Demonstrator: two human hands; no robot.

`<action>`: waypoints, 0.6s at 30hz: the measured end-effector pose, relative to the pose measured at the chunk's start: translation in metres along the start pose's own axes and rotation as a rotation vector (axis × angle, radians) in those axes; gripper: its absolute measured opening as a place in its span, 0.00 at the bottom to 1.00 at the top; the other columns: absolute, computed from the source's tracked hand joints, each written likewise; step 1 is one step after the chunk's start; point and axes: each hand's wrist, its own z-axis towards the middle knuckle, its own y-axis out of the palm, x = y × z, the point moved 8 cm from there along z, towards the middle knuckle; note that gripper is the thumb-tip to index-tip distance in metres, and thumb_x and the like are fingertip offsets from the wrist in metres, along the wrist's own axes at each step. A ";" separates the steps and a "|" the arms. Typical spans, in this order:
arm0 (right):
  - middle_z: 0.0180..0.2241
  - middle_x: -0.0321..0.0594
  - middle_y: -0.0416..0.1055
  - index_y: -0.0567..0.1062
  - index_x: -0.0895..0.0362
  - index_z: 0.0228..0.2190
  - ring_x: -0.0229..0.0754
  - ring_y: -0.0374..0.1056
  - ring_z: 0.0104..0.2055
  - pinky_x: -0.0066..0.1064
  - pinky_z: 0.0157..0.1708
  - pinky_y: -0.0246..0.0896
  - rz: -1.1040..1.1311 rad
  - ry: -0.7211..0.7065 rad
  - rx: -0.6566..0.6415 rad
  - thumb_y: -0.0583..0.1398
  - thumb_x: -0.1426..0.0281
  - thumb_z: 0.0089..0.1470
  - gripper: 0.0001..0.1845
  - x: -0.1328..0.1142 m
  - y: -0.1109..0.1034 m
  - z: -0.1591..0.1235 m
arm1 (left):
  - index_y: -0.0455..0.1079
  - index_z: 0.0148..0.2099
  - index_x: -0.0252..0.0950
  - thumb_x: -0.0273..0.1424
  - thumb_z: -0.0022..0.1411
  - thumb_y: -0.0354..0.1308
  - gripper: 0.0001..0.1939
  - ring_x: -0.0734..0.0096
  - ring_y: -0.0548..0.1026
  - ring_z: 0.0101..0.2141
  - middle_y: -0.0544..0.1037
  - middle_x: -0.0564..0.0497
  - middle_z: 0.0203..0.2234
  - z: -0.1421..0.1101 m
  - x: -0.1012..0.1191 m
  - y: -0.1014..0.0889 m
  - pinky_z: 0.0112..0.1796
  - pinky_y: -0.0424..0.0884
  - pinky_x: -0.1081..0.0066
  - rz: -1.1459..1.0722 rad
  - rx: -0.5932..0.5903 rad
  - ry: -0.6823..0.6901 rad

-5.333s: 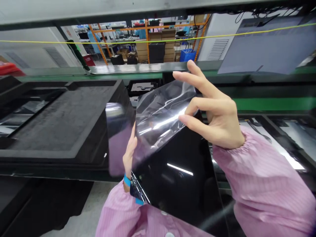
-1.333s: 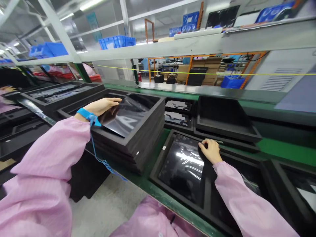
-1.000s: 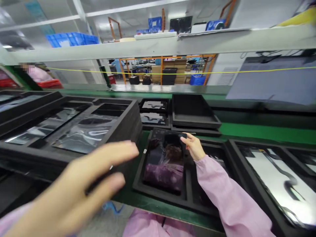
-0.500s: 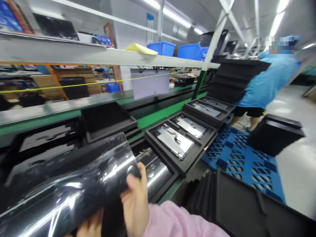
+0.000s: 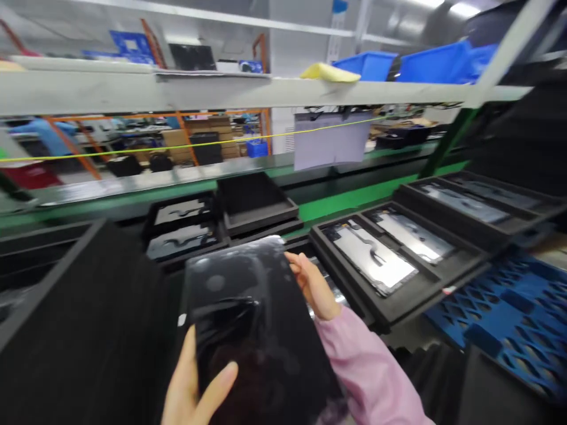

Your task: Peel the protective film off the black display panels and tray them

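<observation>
A glossy black display panel [image 5: 252, 330] fills the lower middle, tilted up before me, its face covered by a clear film with bubbles. My left hand [image 5: 195, 383] grips its lower left side, thumb lying over the face. At the upper right edge my right hand [image 5: 312, 286] pinches the panel, the fingertips partly behind it. Behind it, a black foam tray [image 5: 345, 283] holds two panels with silvery backs [image 5: 374, 254]. Another tray with two such panels [image 5: 183, 224] lies at the back left, beside an upturned-rim black tray [image 5: 261, 209].
Stacked black trays [image 5: 101, 313] rise at the left. Further trays stand at the far right, above a blue pallet [image 5: 522, 319]. A shelf [image 5: 248, 94] with blue bins [image 5: 436, 62] and a yellow cloth [image 5: 330, 72] runs across the back. A yellow cord [image 5: 248, 139] stretches below it.
The panel has swung from lying slanted at the left to a more upright pose in the middle. My view has turned left, and the co-worker in blue has left the picture.
</observation>
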 end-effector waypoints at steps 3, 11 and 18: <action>0.24 0.39 0.68 0.75 0.57 0.31 0.39 0.64 0.25 0.30 0.28 0.63 -0.279 -0.075 0.031 0.56 0.52 0.52 0.21 -0.021 0.004 0.008 | 0.54 0.63 0.41 0.39 0.53 0.63 0.38 0.61 0.60 0.60 0.68 0.50 0.57 -0.022 0.008 0.006 0.57 0.59 0.70 -0.082 -0.015 -0.034; 0.42 0.41 0.72 0.77 0.59 0.41 0.43 0.69 0.45 0.33 0.50 0.61 -0.738 -0.555 0.351 0.59 0.64 0.54 0.16 -0.062 0.011 0.000 | 0.52 0.65 0.42 0.32 0.57 0.61 0.36 0.66 0.62 0.58 0.65 0.50 0.59 -0.028 0.023 0.000 0.56 0.58 0.75 -0.089 -0.094 0.100; 0.51 0.39 0.66 0.76 0.53 0.29 0.46 0.59 0.57 0.43 0.56 0.58 -0.566 -0.709 0.154 0.61 0.69 0.52 0.03 -0.079 0.039 -0.021 | 0.49 0.66 0.42 0.26 0.59 0.59 0.36 0.63 0.61 0.59 0.65 0.50 0.59 -0.029 0.046 0.005 0.58 0.57 0.70 -0.298 -0.234 0.144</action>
